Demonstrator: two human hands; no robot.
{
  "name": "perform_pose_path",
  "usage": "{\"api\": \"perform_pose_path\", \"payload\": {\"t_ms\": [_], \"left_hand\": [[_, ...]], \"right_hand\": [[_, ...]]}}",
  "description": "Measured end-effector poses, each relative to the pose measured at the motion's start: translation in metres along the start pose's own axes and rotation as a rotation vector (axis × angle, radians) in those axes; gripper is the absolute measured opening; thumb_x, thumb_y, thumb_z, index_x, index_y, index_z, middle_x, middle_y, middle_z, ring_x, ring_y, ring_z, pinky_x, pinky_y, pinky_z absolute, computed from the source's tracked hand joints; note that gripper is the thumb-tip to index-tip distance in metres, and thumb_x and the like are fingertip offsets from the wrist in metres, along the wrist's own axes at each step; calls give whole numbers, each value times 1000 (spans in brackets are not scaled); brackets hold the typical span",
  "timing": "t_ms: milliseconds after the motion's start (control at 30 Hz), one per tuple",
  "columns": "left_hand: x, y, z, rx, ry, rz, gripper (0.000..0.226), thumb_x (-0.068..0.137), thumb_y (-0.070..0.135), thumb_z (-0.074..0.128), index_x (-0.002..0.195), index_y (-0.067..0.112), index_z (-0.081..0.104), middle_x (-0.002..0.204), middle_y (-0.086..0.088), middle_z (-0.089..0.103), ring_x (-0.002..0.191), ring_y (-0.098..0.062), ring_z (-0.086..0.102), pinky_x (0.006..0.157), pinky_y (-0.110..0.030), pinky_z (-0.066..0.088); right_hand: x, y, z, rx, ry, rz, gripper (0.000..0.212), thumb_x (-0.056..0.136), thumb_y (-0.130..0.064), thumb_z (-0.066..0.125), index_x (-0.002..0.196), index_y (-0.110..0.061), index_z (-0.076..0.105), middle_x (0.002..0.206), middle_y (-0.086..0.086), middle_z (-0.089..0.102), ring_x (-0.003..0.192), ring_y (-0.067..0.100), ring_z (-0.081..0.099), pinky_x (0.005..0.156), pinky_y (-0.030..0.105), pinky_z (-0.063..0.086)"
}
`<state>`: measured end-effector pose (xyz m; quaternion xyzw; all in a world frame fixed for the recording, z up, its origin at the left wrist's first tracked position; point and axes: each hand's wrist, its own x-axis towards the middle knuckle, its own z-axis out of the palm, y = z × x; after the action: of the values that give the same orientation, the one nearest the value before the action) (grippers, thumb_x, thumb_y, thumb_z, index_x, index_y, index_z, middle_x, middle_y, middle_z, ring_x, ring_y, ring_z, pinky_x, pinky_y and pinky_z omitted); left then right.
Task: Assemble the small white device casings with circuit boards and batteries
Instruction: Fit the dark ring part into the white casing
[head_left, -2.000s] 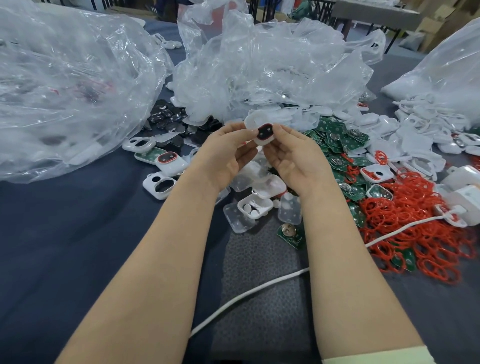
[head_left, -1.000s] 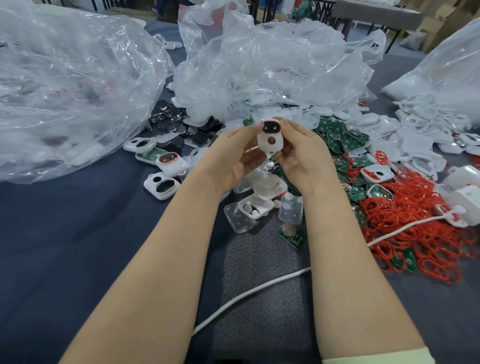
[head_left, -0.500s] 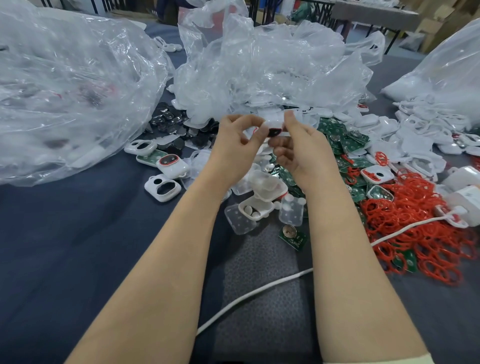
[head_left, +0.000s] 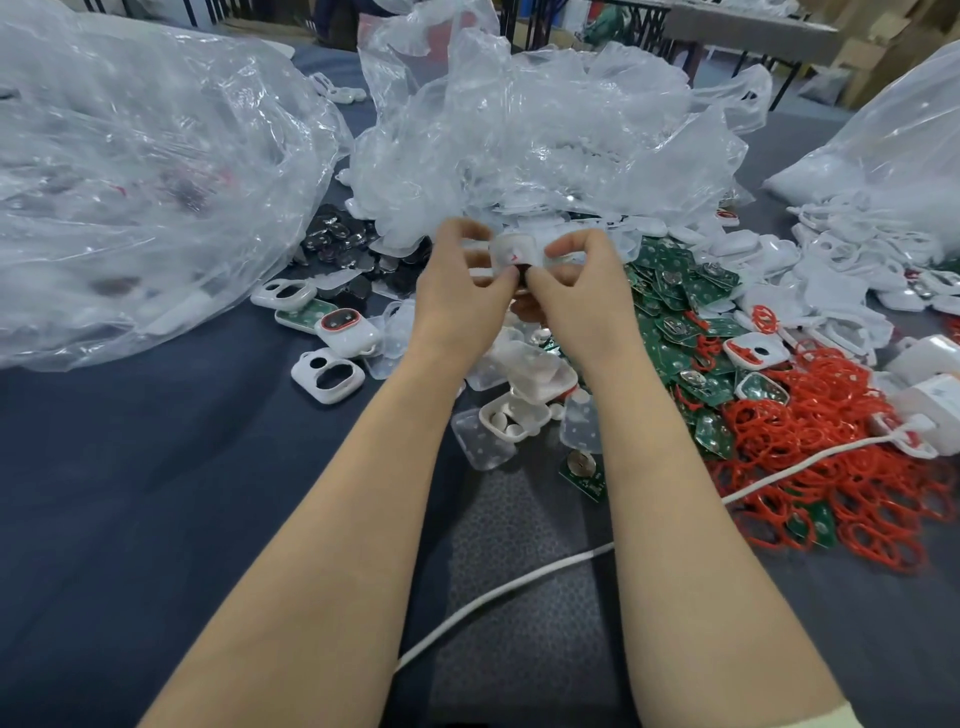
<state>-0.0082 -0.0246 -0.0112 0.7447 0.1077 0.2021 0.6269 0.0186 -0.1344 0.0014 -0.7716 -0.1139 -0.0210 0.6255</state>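
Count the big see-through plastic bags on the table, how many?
3: the left bag fills the left side, the crumpled middle bag sits far centre, the right bag is at the right edge. The middle heap might hide another.

On the counter (head_left: 156, 493), bags (head_left: 545, 145) lie at the back, circuit boards (head_left: 670, 291) before them, rings (head_left: 831, 441) to their right, casings (head_left: 327, 375) left, a cable (head_left: 498, 592) nearest.
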Motion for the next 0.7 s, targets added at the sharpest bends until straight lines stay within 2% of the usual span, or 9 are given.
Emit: {"api": "perform_pose_path", "payload": {"t_ms": [67,133,200,267,333,433,500,600,700], "left_hand": [[3,1,-2,-83,-12,-117,32,89,16,66,117,12,52,96,2,65,85,-9,67,79,-29,55],[2,3,-3,-88,-66,-138,12,92,13,61,103,10,64,98,-12,71,93,-26,69,91,-44,54],[-1,6,-3,-85,-79,-118,12,94,10,56,88,17,65,95,-16,72,91,-31,70,91,-47,54],[-1,5,-2,-85,-66,-97,12,95,9,54,89,16,62,95,-16,72,88,-29,71,87,-43,56],[0,3,-4,-105,-31,-100,10,97,8,52,93,13,60,92,-12,71,77,-19,73,75,-32,59],[2,3,-7,-191,-11,-128,14,99,5,47,92,12,57,84,-6,68,64,-9,71,62,-20,56],[2,3,-6,-205,-10,-132,12,99,4,46,98,10,57,84,-4,68,63,-8,71,61,-18,55],[0,4,-5,-221,-18,-139,14,98,3,46,108,8,55,85,-3,66,60,-6,70,56,-15,52],[-1,6,-6,-242,-29,-158,13,98,3,46,107,8,54,86,-5,66,57,-5,68,55,-15,53]], "right_hand": [[-1,-1,2,-64,8,-69,23,90,-3,55,90,-22,42,78,11,69,61,16,69,62,28,57],[-1,-1,3,-132,3,-109,20,91,-6,56,93,-20,41,81,12,70,70,22,70,68,34,58],[-1,-3,2,-226,-24,-105,16,92,-11,57,94,-19,43,88,13,71,76,24,70,75,38,57],[1,-7,-6,-246,-47,-50,11,91,-15,59,94,-17,49,88,11,71,74,21,70,75,37,58],[2,-11,-20,-240,-48,11,6,90,-10,60,92,-15,57,84,10,70,65,14,70,72,34,60],[1,-12,-37,-564,-119,28,17,87,-4,57,88,-17,68,78,-3,65,58,5,59,58,17,49],[-2,-10,-37,-743,-227,36,18,86,-8,60,86,-22,71,73,-11,58,61,3,51,52,13,38],[-4,-5,-27,-812,-242,42,8,86,-15,65,88,-21,70,72,-8,54,74,13,53,65,20,37],[-3,1,-21,-851,-221,16,7,87,-18,66,84,-21,61,79,-4,54,83,17,53,71,25,39]]}}
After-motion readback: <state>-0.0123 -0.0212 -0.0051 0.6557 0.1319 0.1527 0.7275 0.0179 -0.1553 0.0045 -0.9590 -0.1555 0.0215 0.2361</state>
